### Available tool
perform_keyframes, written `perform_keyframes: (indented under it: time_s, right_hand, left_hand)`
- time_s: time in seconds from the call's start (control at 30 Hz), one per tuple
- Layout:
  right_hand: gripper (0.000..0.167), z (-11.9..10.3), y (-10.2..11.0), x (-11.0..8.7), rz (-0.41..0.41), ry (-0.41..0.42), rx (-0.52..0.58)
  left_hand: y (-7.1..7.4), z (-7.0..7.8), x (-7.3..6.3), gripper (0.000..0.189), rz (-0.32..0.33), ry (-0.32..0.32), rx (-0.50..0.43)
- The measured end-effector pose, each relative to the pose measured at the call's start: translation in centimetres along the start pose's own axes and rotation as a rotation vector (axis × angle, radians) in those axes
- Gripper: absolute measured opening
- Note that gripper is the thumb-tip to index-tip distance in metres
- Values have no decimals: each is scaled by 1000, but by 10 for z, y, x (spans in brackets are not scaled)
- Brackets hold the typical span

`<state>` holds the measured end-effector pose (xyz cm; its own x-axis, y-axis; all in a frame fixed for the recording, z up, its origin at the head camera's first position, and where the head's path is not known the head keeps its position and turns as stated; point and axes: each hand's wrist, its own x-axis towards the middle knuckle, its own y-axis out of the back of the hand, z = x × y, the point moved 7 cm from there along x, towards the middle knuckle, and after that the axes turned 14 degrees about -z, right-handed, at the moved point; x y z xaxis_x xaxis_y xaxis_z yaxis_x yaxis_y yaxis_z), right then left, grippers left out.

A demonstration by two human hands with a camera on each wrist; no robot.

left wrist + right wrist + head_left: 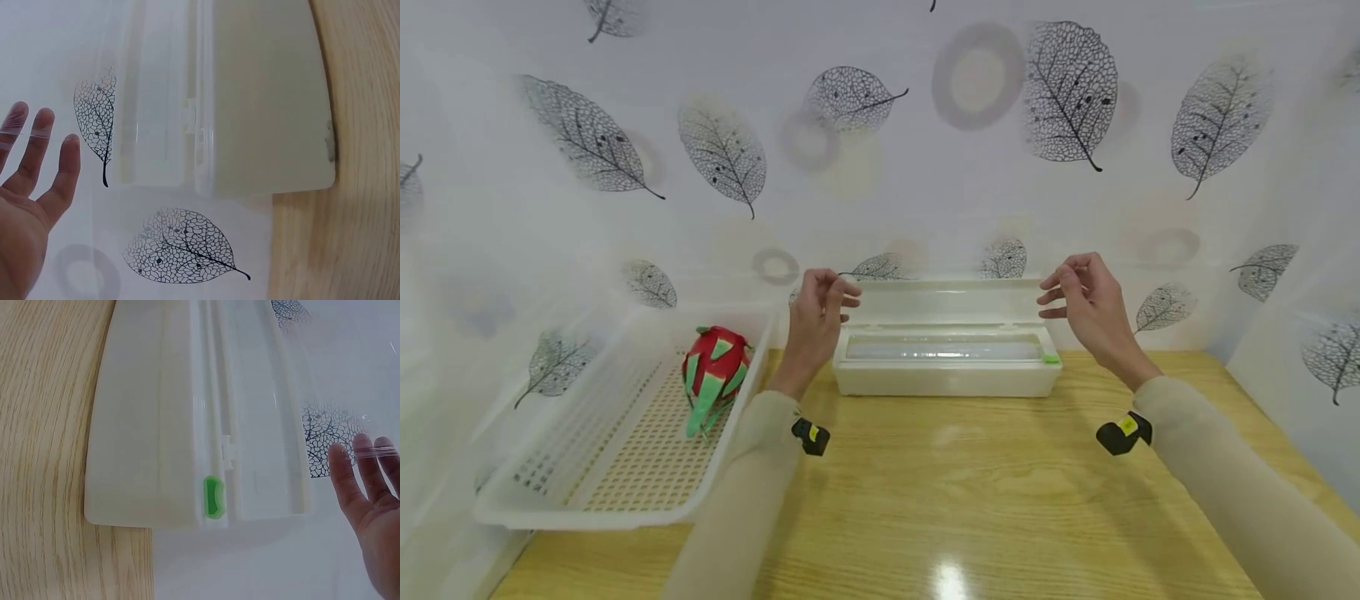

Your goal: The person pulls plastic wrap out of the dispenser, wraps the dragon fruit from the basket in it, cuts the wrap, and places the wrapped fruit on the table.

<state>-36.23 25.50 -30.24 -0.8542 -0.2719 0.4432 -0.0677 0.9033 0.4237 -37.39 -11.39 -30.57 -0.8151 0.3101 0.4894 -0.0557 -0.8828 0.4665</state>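
A white cling film dispenser [947, 382] stands on the table with its lid [951, 302] raised at the back and a roll of film inside. At its right front corner sits a green slider cutter [1051, 359]. Clear cling film [367, 417] stretches above the box and is hard to make out in the head view. My left hand [818, 321] pinches the film at the box's left end, above its rim. On the right side, my right hand [1092, 307] pinches it too. Creases of film cross the fingertips in both wrist views.
Left of the box is a white perforated plastic basket [587, 518] with a red and green dragon fruit [721, 360] in it. The wood-grain table [955, 492] extends toward me. Behind the box rises a leaf-patterned wall covering [910, 183].
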Motion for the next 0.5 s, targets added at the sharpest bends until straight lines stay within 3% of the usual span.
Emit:
perform_keyframes:
  time_s: [0.5]
  right_hand:
    - [20, -1, 2, 5, 7, -23, 79]
  left_hand:
    - [2, -1, 8, 36, 21, 71, -62]
